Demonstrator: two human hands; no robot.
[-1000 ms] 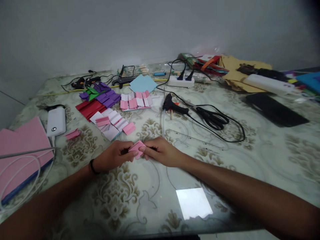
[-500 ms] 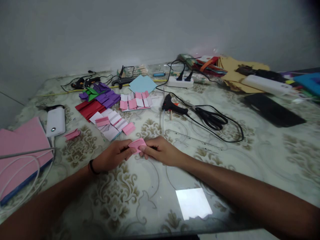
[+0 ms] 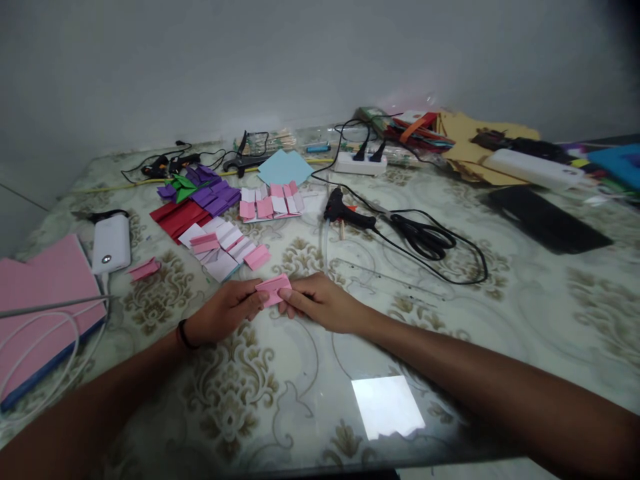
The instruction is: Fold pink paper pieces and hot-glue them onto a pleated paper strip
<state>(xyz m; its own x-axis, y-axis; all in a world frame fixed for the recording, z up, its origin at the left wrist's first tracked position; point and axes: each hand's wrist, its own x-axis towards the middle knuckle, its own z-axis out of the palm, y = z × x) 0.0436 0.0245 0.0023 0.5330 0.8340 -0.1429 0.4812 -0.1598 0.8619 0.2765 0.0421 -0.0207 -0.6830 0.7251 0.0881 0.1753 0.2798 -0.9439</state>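
Grip: left hand (image 3: 219, 313) pinches the left end of a pink folded paper (image 3: 275, 287), thumb on the near face; right hand (image 3: 331, 305) clasps the right end likewise. Paper sits between the two hands, over the patterned tabletop (image 3: 300, 433). Fingers behind it mostly hidden.

Bearings from that paper. 10 o'clock, near: white-and-pink folded pieces (image 3: 231, 235), overlapping; red folded paper (image 3: 183, 219) beyond. 11: purple folded pieces (image 3: 217, 195). 12: pink-and-white row (image 3: 273, 203), light blue sheets (image 3: 285, 167) just behind. Between 1 and 2: black glue gun (image 3: 350, 212). Past 2: scissors (image 3: 425, 237), beside the gun's looped cord. 9: small pink piece (image 3: 145, 269), lying alone; farther out, large pink sheets (image 3: 55, 280).
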